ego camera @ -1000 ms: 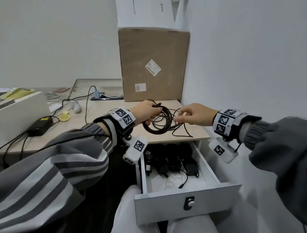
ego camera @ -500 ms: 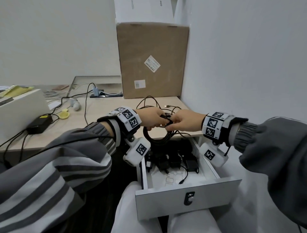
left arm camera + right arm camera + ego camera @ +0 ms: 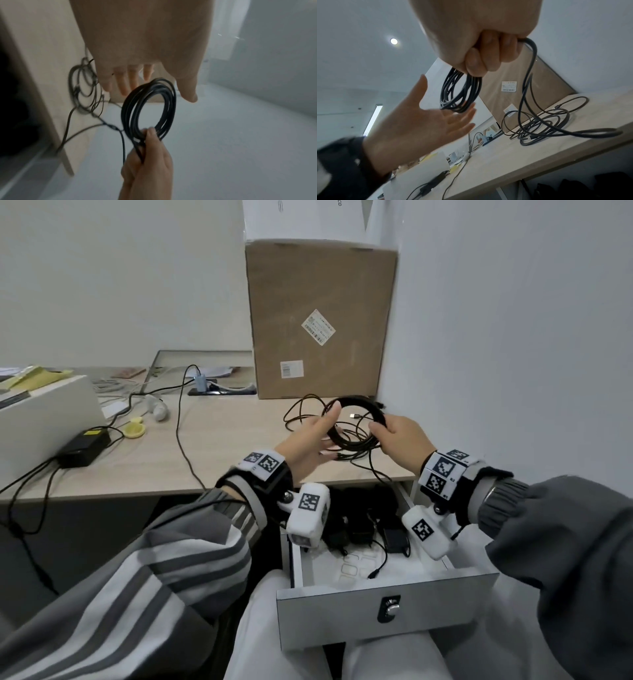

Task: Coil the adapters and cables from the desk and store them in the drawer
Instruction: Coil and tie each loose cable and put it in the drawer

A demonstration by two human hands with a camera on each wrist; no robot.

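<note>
Custody of the black cable coil (image 3: 356, 422) had passed from one hand to the other: half a second before, both hands met at the bundle above the drawer (image 3: 387, 614), and a second before that the left hand gripped it while the right fed in a strand. At this moment the right hand (image 3: 402, 446) alone held the coil, fingers curled tight round its near side, as its wrist view showed clearly (image 3: 476, 59). The left hand (image 3: 305, 445) had let go; its fingers (image 3: 126, 82) were straight and spread apart, palm turned toward the loops, thumb raised beside the coil's far edge, perhaps brushing it. The coil hung in the air above the desk edge, just behind the drawer and higher than it had been. From the right fist a loose tail (image 3: 527, 83) dropped to the desk (image 3: 222, 446) and joined a slack tangle of thinner cable (image 3: 544, 125) lying behind the drawer, in front of the cardboard box (image 3: 320, 323). So the winding was judged unfinished: the free left hand looked set to gather the trailing length for another loop. Several black adapters (image 3: 359, 529) already lay at the back of the open drawer, so part of the storing was done, while this cable was not yet inside.
</note>
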